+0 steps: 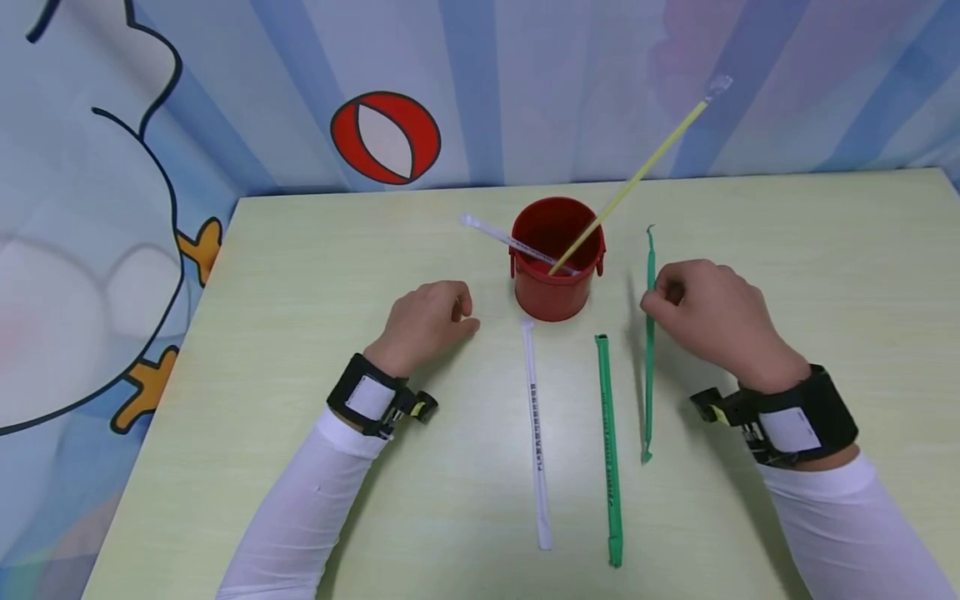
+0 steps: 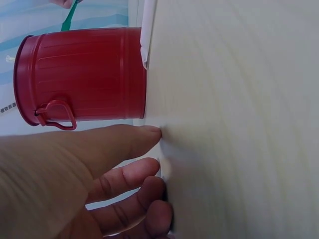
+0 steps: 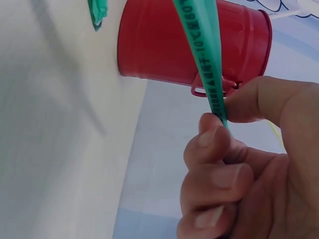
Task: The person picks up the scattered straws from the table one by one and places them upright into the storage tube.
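Observation:
My right hand (image 1: 712, 312) pinches a green wrapped straw (image 1: 649, 375) between thumb and fingers, just right of the red bucket (image 1: 553, 297). Its printed wrapper (image 3: 202, 45) shows close up in the right wrist view, raised off the table. Left of the bucket, my left hand (image 1: 429, 325) rests on the tabletop with fingers loosely bent, holding nothing. Inside the bucket lean a yellow straw (image 1: 645, 171) with a clear wrapper end and a white wrapped straw (image 1: 487, 227). Two more lie on the table between my hands: a white wrapped straw (image 1: 536, 450) and a green wrapped straw (image 1: 610, 458).
A pale wooden table (image 1: 300, 267) lies under everything. Behind it hangs a striped blue cloth (image 1: 540, 92) with a printed red ball (image 1: 416, 125); a cartoon figure is printed at the left. The bucket has small red side handles (image 2: 59, 114).

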{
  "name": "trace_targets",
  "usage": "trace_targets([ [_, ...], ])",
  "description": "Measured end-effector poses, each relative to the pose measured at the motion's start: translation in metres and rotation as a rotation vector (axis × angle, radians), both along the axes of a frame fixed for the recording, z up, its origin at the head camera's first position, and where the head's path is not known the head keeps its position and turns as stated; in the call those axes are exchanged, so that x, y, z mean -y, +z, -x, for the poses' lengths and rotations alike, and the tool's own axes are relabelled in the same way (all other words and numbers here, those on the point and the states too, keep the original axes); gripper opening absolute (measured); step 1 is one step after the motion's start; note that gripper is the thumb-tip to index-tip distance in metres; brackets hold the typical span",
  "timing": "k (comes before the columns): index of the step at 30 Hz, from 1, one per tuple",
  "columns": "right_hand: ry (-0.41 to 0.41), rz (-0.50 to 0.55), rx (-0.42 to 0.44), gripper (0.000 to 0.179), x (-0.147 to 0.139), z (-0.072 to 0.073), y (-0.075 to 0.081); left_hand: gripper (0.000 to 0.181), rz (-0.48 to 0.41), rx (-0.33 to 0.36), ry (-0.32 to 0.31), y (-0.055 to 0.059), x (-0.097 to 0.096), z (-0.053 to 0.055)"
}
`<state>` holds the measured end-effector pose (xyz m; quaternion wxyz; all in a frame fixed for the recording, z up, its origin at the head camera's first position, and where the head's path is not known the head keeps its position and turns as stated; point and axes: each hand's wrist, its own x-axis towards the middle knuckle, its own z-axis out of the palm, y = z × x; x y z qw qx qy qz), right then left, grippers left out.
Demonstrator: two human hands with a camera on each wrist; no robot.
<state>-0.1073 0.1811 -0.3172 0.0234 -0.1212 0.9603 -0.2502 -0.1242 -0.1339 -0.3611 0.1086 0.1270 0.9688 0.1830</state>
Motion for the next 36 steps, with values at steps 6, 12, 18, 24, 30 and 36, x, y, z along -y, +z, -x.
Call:
trace_targets([
  [6, -0.027, 0.051, -0.063, 0.021, -0.003, 0.001, 0.007, 0.017, 0.0, 0.005, 0.002, 0.002, -0.001, 0.0],
  [12, -0.058, 0.079, -0.117, 0.022, -0.005, 0.001, 0.017, 0.016, 0.0, 0.007, 0.003, 0.002, -0.001, 0.0],
  [18, -0.084, 0.086, -0.159, 0.022, -0.005, 0.003, 0.025, 0.017, 0.0, 0.006, 0.003, 0.003, -0.001, 0.0],
  [24, -0.098, 0.09, -0.191, 0.023, -0.007, 0.006, 0.031, 0.017, 0.002, 0.007, -0.008, 0.004, -0.001, 0.0],
  [30, -0.11, 0.103, -0.233, 0.022, -0.007, 0.007, 0.039, 0.017, 0.005, 0.008, -0.01, 0.003, 0.0, 0.001],
  [36, -0.119, 0.107, -0.271, 0.021, -0.007, 0.008, 0.045, 0.016, 0.011, 0.006, -0.01, 0.003, 0.0, 0.0],
])
